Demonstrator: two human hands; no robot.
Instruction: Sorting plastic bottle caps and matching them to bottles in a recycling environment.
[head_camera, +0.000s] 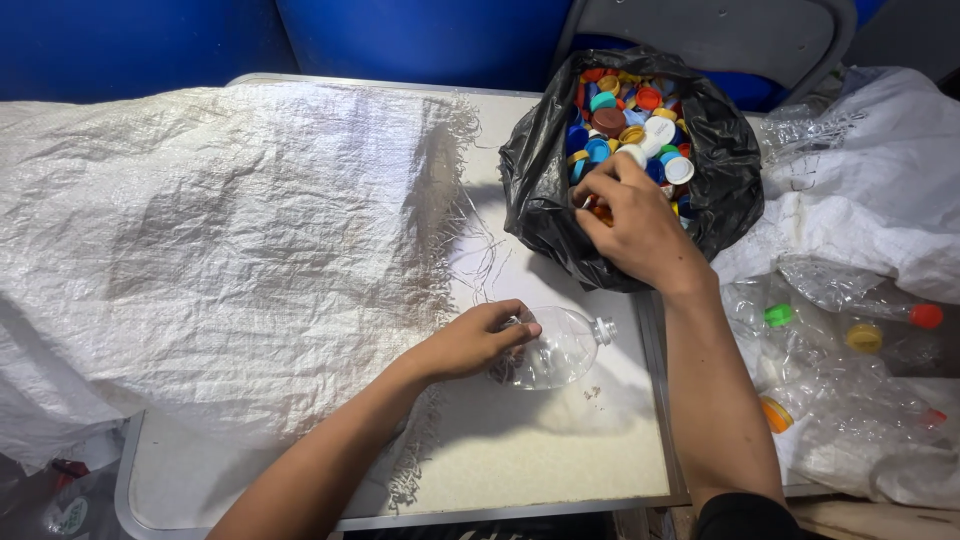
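Now L hand (478, 343) grips bottle (556, 347); R hand (632, 222) above, in cap bag (540, 190).

Recycling sorting spot — bag of bottle caps (640, 110), woven sack (220, 240), heaped clear plastic bottles (850, 400); blue drums (420, 35)

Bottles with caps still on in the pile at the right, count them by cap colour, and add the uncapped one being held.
Green cap: 1
Red cap: 1
Yellow cap: 1
Orange cap: 1
No cap, clear bottle under the left hand: 1
Total: 5 bottles that can be told apart; the crushed pile may hide more.
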